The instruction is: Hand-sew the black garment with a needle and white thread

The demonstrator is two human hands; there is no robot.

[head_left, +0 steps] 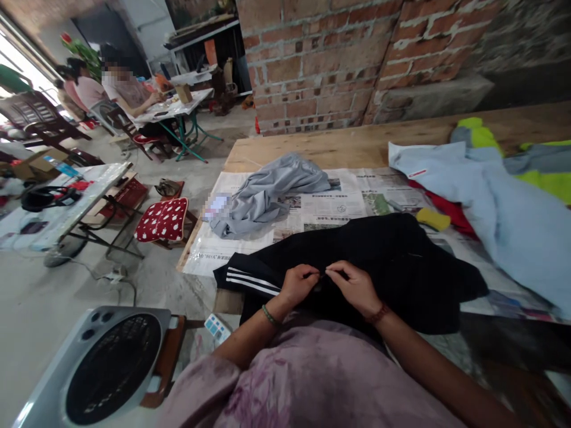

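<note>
A black garment (pixel 357 249) with three white stripes at its left end lies across the near side of the table, partly over newspaper. Over its front edge, my left hand (pixel 302 282) has thumb and fingers pinched together. Close to its right, my right hand (pixel 354 286) is pinched too, the fingertips a small gap from the left ones. Whatever lies between the fingertips is too small and dark to make out. A grey garment (pixel 276 190) rests crumpled on the newspaper beyond my left hand.
A light-blue garment (pixel 495 202) and a yellow sponge-like block (pixel 432 219) lie to the right on the newspaper (pixel 339 199). At left are a fan-like appliance (pixel 111 362), a red-cushioned stool (pixel 163 220) and a side table (pixel 96 190). Beyond, a person (pixel 129 89) sits at another table; a brick wall (pixel 316 65) stands behind.
</note>
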